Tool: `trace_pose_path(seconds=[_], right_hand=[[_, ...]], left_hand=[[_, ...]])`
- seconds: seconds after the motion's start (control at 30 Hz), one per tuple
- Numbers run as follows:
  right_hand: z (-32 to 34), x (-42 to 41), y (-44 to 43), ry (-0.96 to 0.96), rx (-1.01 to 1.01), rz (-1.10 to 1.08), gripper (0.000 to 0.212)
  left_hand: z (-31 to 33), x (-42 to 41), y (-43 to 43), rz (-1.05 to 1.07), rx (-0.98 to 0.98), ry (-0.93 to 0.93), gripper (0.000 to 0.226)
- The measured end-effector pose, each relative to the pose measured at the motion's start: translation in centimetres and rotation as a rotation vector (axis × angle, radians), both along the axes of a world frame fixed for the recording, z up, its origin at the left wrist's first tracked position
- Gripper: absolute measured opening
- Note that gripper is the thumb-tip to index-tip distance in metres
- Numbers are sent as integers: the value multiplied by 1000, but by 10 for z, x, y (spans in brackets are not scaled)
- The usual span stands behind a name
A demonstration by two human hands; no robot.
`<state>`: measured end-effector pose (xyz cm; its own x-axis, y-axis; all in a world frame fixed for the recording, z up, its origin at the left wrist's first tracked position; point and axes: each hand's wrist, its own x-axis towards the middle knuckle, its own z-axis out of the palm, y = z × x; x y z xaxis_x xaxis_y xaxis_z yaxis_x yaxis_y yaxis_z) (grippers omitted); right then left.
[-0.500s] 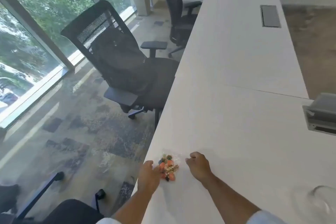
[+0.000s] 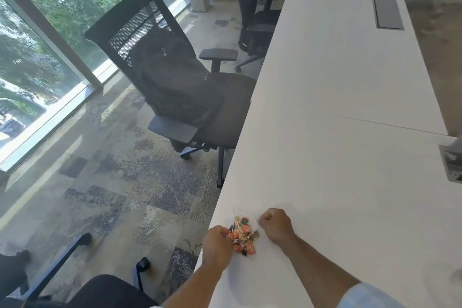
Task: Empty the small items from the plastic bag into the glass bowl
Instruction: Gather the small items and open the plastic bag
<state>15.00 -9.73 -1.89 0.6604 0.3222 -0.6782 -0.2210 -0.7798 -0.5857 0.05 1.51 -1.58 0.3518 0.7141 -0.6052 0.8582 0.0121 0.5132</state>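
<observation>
Clear plastic bag w/ orange & dark small items lies near the white table edge. Left hand pinches its left side; right hand, fingers curled, grips its right side.

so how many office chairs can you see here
3: one holding a backpack beside the table, one further back near the planter, and part of one at the bottom left. Others may sit out of frame.
</observation>
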Motion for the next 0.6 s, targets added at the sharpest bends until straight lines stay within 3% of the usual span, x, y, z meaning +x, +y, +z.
trace_pose_path(seconds=[0.2, 0.33, 0.4, 0.53, 0.6], right_hand=[[25, -15, -11, 30, 163, -65, 13], [52, -26, -22, -48, 248, -46, 14], [68, -31, -29, -116, 272, -29, 14], [85, -46, -49, -276, 288, 70, 20], [92, -52, -60, -344, 282, 164, 19]], left_hand=[[9, 2, -1, 2, 6, 23, 17], [24, 9, -10, 50, 12, -53, 24], [34, 12, -21, 161, -110, -182, 18], [71, 17, -42, 434, -504, -495, 37], [91, 19, -48, 441, -658, -574, 44]])
